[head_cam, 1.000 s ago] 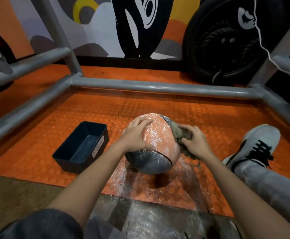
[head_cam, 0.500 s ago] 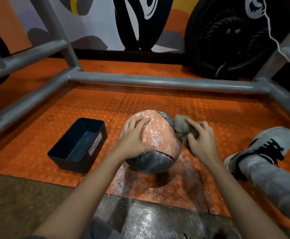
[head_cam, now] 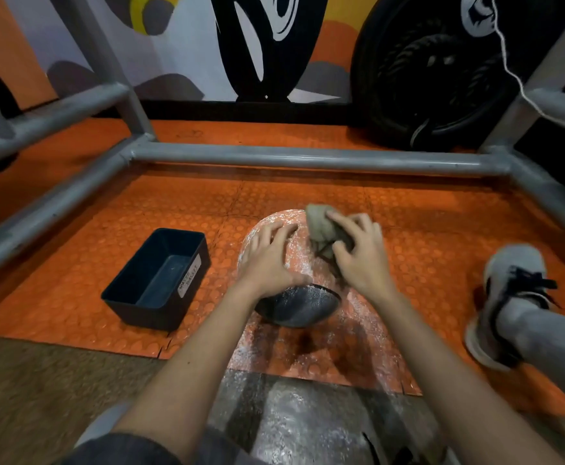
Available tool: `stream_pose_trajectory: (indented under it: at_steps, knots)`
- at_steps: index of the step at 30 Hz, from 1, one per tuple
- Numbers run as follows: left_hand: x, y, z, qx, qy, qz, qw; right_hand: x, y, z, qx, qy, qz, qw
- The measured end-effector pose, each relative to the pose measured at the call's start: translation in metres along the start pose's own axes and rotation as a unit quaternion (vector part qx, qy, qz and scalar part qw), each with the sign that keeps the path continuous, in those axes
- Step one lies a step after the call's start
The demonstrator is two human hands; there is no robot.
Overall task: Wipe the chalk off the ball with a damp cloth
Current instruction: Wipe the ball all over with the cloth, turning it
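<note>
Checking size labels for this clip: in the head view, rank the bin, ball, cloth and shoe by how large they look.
1. bin, narrowly largest
2. ball and shoe: too alike to rank, and the ball is partly covered
3. cloth, clearly smallest

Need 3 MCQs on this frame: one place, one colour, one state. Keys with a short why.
1. Where is the bin relative to the ball?
A) left of it, on the mat
B) on top of it
C) beyond the far bar

2. Mat colour?
A) green
B) orange
C) white

3. Right hand state?
A) empty on the floor
B) inside the bin
C) gripping the cloth on the ball

1 A: the bin sits left of the ball, apart from it.
2 B: orange studded tiles surround the ball.
3 C: it clutches the cloth against the ball's top, while the left hand rests on the ball.
</note>
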State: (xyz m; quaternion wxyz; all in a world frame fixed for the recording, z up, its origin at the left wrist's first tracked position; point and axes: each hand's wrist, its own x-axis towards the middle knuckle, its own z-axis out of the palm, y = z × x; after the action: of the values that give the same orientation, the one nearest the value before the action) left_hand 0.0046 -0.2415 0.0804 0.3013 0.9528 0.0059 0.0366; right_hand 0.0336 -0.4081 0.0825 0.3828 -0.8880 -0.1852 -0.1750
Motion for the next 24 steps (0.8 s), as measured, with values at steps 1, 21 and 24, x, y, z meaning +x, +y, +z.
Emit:
stream_pose_trajectory:
  at_steps: [1, 21, 24]
  knots:
    - [0.001, 0.001, 0.0, 0.0, 0.0, 0.0, 1.0, -0.004, 0.003, 0.009, -0.008, -0.004, 0.006, 1.0]
    - [0.005, 0.001, 0.007, -0.023, 0.026, -0.025, 0.999, -0.013, 0.04, 0.004, -0.057, 0.068, 0.096, 0.992]
    - [0.006, 0.0, 0.007, -0.024, 0.03, -0.025, 0.999, -0.02, 0.025, 0.011, -0.04, 0.059, 0.012, 0.997]
